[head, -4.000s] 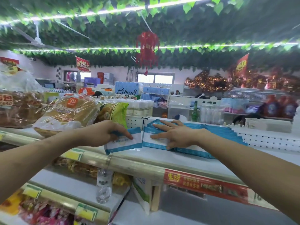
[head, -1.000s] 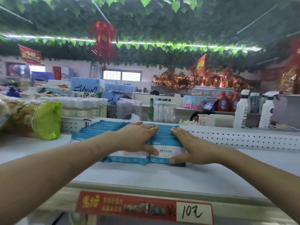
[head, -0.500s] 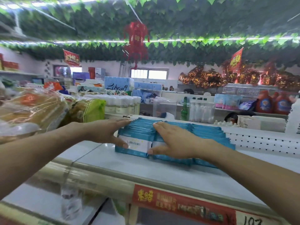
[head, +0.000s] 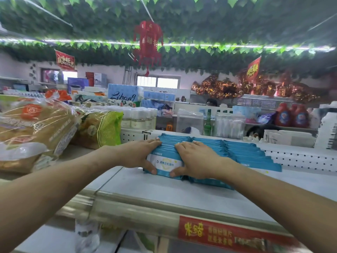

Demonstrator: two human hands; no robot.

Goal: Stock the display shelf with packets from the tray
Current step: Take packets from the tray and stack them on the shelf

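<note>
Glossy blue flat rectangular packets

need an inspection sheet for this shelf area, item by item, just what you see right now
surface: white shelf top, with a red price strip on its front edge.
job's things: flat blue and white packets, overlapped in rows side by side on the shelf.
clutter: clear-bagged bread loaves and a green snack bag to the left of the packets.
hands: left hand and right hand flank the leftmost row, fingers straight along its top and thumbs on its front face.
cables: nothing seen.
surroundings: red paper lantern, green leaf garland ceiling, red detergent bottles on a far shelf.
</note>
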